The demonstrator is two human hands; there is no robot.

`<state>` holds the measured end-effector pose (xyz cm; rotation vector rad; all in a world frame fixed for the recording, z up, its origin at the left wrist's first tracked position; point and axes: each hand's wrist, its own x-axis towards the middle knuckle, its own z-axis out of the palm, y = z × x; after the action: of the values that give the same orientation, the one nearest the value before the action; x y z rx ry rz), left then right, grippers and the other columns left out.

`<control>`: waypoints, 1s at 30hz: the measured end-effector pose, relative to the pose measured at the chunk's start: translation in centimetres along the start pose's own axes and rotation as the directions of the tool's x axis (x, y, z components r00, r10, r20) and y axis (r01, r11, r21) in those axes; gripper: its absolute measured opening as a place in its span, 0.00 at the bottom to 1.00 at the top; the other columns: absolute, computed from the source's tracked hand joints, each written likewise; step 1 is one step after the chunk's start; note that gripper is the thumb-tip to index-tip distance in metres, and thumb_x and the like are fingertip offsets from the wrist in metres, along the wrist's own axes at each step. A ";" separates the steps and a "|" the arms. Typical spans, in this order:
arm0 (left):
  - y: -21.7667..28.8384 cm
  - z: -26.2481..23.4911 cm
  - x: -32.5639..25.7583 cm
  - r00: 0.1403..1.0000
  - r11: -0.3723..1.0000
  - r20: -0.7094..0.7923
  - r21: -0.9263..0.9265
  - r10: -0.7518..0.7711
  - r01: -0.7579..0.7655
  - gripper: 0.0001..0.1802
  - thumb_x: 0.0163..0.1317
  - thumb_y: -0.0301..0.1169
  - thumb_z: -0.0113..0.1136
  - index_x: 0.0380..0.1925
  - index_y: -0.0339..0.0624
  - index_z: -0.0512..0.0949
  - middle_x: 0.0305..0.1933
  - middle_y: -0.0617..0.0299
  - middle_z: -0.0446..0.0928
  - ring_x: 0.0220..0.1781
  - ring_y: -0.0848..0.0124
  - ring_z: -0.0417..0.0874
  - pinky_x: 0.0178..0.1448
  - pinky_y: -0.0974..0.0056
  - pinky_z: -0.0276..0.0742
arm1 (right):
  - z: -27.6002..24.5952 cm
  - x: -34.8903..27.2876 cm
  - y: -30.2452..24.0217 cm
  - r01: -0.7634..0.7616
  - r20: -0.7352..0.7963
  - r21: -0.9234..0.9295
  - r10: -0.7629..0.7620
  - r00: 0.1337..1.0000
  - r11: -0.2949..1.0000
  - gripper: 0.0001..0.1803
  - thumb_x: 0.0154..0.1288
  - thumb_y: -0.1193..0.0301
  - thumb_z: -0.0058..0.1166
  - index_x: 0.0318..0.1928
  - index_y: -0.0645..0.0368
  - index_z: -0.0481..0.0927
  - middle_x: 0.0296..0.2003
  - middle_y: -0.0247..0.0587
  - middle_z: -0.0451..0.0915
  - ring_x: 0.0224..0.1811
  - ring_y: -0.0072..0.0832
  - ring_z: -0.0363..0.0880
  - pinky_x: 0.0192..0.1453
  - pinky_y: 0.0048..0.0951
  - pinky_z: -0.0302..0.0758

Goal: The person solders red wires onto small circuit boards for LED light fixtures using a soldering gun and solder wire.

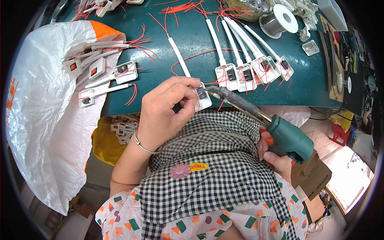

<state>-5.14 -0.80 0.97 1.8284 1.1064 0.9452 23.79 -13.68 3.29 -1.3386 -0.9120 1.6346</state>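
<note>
My left hand (166,100) is closed in a pinch at the left edge of a white switch housing (205,104), apparently on a thin red wire; the fingertips partly hide it. A black rocker switch (201,93) sits inside that housing, its terminals facing up. From the housing a white tube (179,56) runs away across the table, red wires coming out of its far end. My right hand (276,158) grips a green soldering gun (294,138) with an orange-red trigger. Its bent tip reaches the right side of the switch. Whether the tip touches a terminal I cannot tell.
Several similar housings (227,78) with tubes lie to the right on the green table (160,88). A solder spool (276,23) stands behind them. On the left, more switch pieces (86,100) rest on a white woven sack (52,120). A cardboard box (314,176) is at lower right.
</note>
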 end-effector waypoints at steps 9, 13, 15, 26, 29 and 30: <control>0.8 -0.4 0.3 0.999 0.993 0.042 0.115 -0.009 0.004 0.07 0.50 0.17 0.63 0.27 0.37 0.76 0.43 0.55 0.83 0.33 0.68 0.83 0.33 0.68 0.81 | -0.6 -0.3 0.3 0.031 -0.037 0.143 -0.026 0.999 0.989 0.33 0.49 0.73 0.68 0.58 0.68 0.73 0.29 0.37 0.73 0.26 0.27 0.73 0.30 0.26 0.71; 1.0 -0.4 0.4 0.996 0.968 0.053 0.239 0.071 -0.081 0.08 0.48 0.20 0.66 0.28 0.38 0.76 0.45 0.54 0.82 0.41 0.58 0.85 0.42 0.61 0.83 | -1.0 -0.2 0.1 0.090 -0.025 0.170 -0.087 0.996 0.981 0.32 0.51 0.76 0.65 0.58 0.70 0.73 0.30 0.37 0.74 0.29 0.25 0.73 0.35 0.27 0.73; 1.5 -1.2 1.0 0.991 0.964 0.119 0.248 0.068 -0.096 0.09 0.48 0.21 0.68 0.28 0.38 0.77 0.46 0.54 0.82 0.43 0.58 0.85 0.44 0.60 0.82 | -1.3 -0.4 0.3 0.100 -0.029 0.199 -0.096 0.995 0.975 0.32 0.51 0.75 0.66 0.58 0.70 0.73 0.29 0.37 0.74 0.29 0.25 0.74 0.34 0.27 0.73; -4.1 -5.4 12.5 0.950 0.707 0.114 0.643 0.291 -0.294 0.04 0.56 0.22 0.63 0.33 0.40 0.80 0.35 0.60 0.77 0.39 0.59 0.79 0.43 0.59 0.76 | -1.6 -0.3 0.5 0.171 0.013 0.214 -0.178 0.984 0.962 0.33 0.53 0.77 0.64 0.60 0.71 0.71 0.27 0.39 0.73 0.25 0.26 0.74 0.31 0.26 0.74; -5.9 -5.9 14.1 0.950 0.731 0.230 0.609 0.210 -0.309 0.05 0.56 0.24 0.64 0.33 0.42 0.79 0.39 0.61 0.76 0.42 0.60 0.77 0.44 0.58 0.74 | -1.8 -0.5 0.7 0.196 0.024 0.175 -0.203 0.979 0.965 0.32 0.53 0.77 0.64 0.61 0.71 0.71 0.27 0.39 0.74 0.26 0.27 0.74 0.32 0.27 0.74; -6.0 -6.0 14.3 0.949 0.732 0.235 0.606 0.210 -0.312 0.05 0.56 0.24 0.64 0.33 0.42 0.79 0.39 0.61 0.76 0.42 0.60 0.77 0.44 0.58 0.74 | -1.8 -0.7 0.8 0.178 0.010 0.188 -0.183 0.983 0.966 0.32 0.54 0.77 0.64 0.61 0.71 0.71 0.27 0.39 0.74 0.27 0.27 0.74 0.32 0.27 0.74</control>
<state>-7.52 15.71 0.93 2.6285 1.1792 0.5879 25.55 -14.58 2.49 -1.0756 -0.8479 1.5592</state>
